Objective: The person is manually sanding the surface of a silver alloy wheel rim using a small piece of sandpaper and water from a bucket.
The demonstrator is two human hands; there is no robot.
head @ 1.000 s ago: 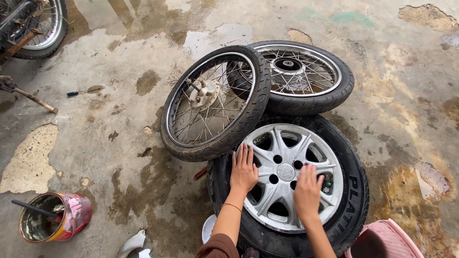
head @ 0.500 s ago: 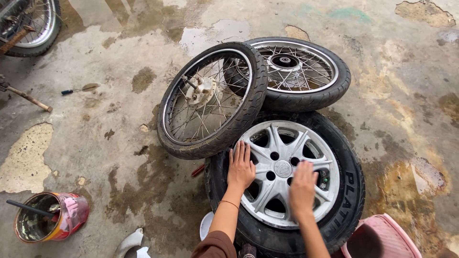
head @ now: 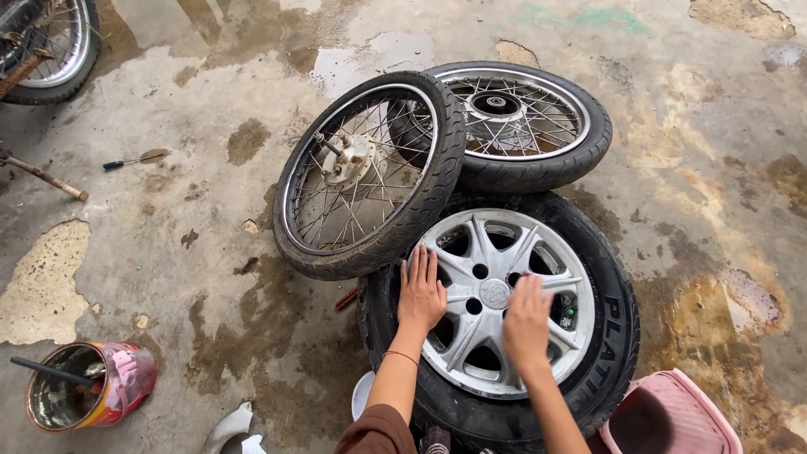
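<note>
A car wheel with a silver alloy rim [head: 496, 252] and black tyre [head: 609, 336] lies flat on the wet concrete. My left hand [head: 420, 294] rests flat, fingers spread, on the rim's left edge. My right hand [head: 528, 324] presses palm-down on the spokes just right of the hub, slightly blurred. Neither hand holds anything. A spoked motorcycle wheel [head: 370, 176] leans tilted against the car tyre's upper left. A second spoked wheel [head: 521, 126] lies flat behind it.
A rusty tin [head: 88, 399] with a stick in it stands at the lower left. A pink plastic stool [head: 672, 416] sits at the lower right. A screwdriver [head: 134, 160] and a hammer handle [head: 42, 176] lie at the left; another wheel [head: 50, 46] is at the top-left corner.
My right hand has slid from the rim's lower spokes up toward the hub. My left hand has shifted slightly along the rim's left edge. The wheels have not moved.
</note>
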